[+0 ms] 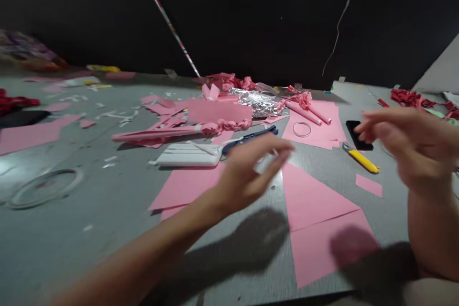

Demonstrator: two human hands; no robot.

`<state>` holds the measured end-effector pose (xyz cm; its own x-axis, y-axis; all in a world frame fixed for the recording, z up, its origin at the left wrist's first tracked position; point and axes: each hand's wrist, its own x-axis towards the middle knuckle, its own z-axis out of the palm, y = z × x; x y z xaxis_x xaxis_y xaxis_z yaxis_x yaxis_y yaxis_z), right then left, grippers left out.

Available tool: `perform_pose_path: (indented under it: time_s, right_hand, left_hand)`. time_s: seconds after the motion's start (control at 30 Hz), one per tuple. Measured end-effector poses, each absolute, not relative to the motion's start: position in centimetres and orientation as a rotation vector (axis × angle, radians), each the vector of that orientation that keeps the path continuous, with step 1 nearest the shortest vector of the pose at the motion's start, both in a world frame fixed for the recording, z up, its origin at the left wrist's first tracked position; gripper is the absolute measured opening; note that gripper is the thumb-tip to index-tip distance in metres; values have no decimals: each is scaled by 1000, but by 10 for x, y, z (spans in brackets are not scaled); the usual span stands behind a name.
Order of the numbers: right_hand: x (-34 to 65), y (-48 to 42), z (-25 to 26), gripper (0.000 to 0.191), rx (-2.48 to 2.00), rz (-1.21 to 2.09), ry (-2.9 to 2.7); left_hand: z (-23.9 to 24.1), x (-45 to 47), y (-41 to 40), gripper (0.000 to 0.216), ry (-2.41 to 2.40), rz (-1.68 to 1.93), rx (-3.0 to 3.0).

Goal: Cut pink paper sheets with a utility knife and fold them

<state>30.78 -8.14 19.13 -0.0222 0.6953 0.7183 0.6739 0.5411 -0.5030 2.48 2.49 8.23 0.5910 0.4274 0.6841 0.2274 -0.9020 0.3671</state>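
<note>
My left hand (247,172) hovers over the grey table (107,229), fingers pinched on a small white object (265,163) that is too blurred to name. Below it lie flat pink paper sheets (315,215). My right hand (405,146) is raised at the right, blurred by motion, its fingers loosely curled and pointing left near a black phone (355,135) and a yellow utility knife (362,158). Nothing shows plainly in the right hand.
A white box (190,154), blue-handled scissors (247,137), rolled pink paper tubes (308,114), crumpled foil (258,101), a clear tape ring (301,129) and pink scraps lie mid-table. A larger clear ring (45,187) sits at left. Red paper shreds (419,100) lie far right.
</note>
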Motion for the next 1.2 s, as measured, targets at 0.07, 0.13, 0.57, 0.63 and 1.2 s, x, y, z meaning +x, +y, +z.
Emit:
perform_pose_path:
  time_s: [0.07,0.13,0.57,0.63,1.2]
  right_hand:
    - [309,-72,186,13,-1212,66,-1873]
    - [314,-59,177,17,-1300,134,-2005]
    - [326,-9,102,15,-1664,434,-2187]
    - [319,-1,82,20,-1636,437,-2224]
    - [336,28,29,25,-1594,233,-2274]
  left_hand:
    - [58,42,26,15,378,970,2694]
    - [33,56,27,17,274,771,2794]
    - [16,32,68,35,783,322,2787]
    - [18,29,75,28,844,313,2706]
    - [39,10,93,37,965,159,2511]
